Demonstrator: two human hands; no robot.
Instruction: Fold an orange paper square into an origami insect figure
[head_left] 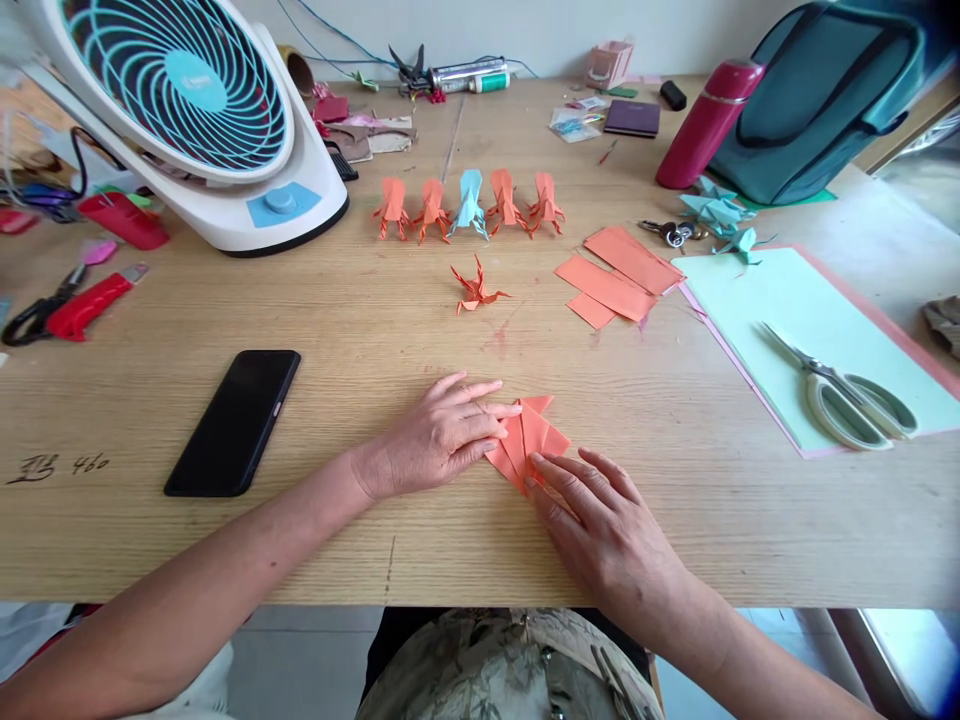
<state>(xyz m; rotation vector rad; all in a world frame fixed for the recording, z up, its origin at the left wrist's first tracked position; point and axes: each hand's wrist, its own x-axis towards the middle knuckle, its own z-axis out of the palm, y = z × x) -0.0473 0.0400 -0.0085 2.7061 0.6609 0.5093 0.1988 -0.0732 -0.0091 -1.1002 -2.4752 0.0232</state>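
A folded orange paper [534, 430] with pointed flaps lies on the table in front of me. My left hand [450, 428] rests at its left side, fingers stretched out and spread, with the fingertips touching the paper. At the lower right corner, my right hand [600, 520] has its thumb and index finger close together on the paper, and its other fingers are slightly bent. The fingertips cover parts of the paper's edges. Beyond the hands stands an orange origami figure [477, 288] with thin twisted limbs.
Several orange origami figures [431, 208] and a blue one [469, 203] form a row. Orange paper strips [607, 285] lie right of them. Scissors [847, 395] rest on green sheets [757, 320]. A phone [234, 422], a fan [292, 180] and a red cutter [90, 305] are leftward.
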